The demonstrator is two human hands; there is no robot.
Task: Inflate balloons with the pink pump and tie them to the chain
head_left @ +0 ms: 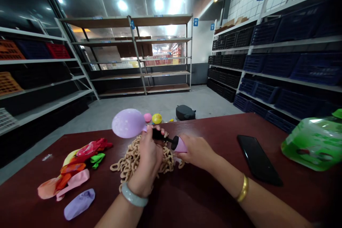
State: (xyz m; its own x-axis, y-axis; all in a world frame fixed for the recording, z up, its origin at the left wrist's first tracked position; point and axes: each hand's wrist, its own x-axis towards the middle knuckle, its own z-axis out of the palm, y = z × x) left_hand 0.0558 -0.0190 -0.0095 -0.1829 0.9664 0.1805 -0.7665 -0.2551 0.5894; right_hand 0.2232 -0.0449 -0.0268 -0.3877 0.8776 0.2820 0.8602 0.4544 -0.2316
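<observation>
A pale purple balloon [128,123], partly inflated, points up and left from my left hand [151,149]. That hand is closed round the balloon's neck and the black body of a hand balloon pump [158,134]. My right hand [196,149] grips the pump's purple end, with a stretch of black shaft showing between the two hands. Below my left hand lies a heap of tan ring-shaped links [130,162], partly hidden by it. Flat balloons in several colours [72,167] lie to the left, with a lone flat purple balloon [79,203] nearer me.
A black phone [258,158] and a green liquid jug [314,144] stand or lie at the right of the dark red table [213,199]. Beyond its far edge, a yellow balloon [156,118] and a dark grey case [185,112] are on the floor. Shelves with crates [278,67] line the sides.
</observation>
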